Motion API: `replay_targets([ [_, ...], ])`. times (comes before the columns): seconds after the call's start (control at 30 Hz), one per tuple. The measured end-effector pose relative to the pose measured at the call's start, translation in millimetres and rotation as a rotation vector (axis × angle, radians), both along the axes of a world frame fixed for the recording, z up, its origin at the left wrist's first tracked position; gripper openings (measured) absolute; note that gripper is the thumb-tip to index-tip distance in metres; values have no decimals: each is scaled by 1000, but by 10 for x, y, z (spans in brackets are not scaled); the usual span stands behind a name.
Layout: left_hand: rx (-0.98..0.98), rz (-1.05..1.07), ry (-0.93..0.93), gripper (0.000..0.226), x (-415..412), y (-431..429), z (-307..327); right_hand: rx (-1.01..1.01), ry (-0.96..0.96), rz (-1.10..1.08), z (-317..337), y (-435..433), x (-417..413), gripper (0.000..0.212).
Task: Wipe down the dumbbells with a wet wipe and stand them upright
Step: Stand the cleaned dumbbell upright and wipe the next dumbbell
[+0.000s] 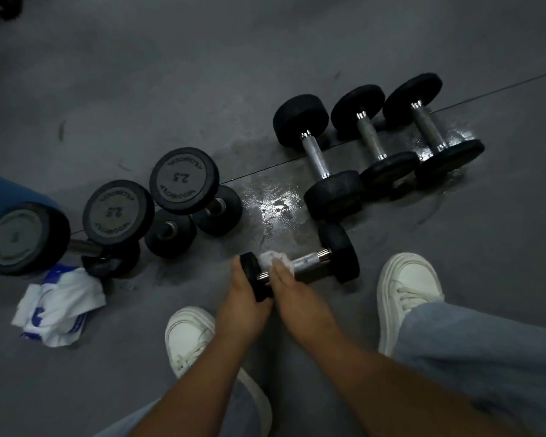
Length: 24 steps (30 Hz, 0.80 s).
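Floor (297, 58), low view, dim light. One dumbbell (309, 263) lies on its side just in front of the shoes (404, 288), near the wet patch (278, 197).

Left hand (249, 298): fingers curled round the near head. We read this as a brace, so the bar cannot roll under rubbing.

Right hand (290, 285): fingers folded over the wipe (273, 258), holding it against the handle close to the near head. The far part of the handle is bare and still to do, we judge.

Left of the hands stand three dumbbells (183, 181) on end, close together; we take these as finished. To the right, three more (372, 140) lie side by side across the floor seam, apparently waiting. This split keeps done and undone apart.

Pack (60, 304) lies crumpled by the standing group, within the left hand's reach.
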<state>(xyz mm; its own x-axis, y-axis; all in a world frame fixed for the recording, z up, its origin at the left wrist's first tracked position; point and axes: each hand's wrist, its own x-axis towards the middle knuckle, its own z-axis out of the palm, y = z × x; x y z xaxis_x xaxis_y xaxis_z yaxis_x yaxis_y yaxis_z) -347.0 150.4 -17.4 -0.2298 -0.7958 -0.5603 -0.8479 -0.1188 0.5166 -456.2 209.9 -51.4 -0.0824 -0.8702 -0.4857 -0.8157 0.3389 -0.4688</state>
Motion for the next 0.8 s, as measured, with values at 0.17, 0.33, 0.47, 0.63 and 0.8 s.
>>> replay_targets([
  [0.17, 26, -91, -168, 96, -45, -332, 6, -36, 0, -294, 25, -16, -219, 56],
  [0.33, 95, -143, -230, 90, -37, -495, 46, -5, -32, -89, 75, -125, -293, 61],
  [0.47, -25, -36, -117, 94, 43, -151, 75, -44, 4, -6, 141, -72, -137, 59],
  [0.63, 25, -54, -117, 100, 6, -178, 16, -101, 166, -108, 132, -26, -318, 45],
  [0.8, 96, -104, -219, 67, 7, -244, 129, -183, 82, 85, 123, 90, -108, 58],
])
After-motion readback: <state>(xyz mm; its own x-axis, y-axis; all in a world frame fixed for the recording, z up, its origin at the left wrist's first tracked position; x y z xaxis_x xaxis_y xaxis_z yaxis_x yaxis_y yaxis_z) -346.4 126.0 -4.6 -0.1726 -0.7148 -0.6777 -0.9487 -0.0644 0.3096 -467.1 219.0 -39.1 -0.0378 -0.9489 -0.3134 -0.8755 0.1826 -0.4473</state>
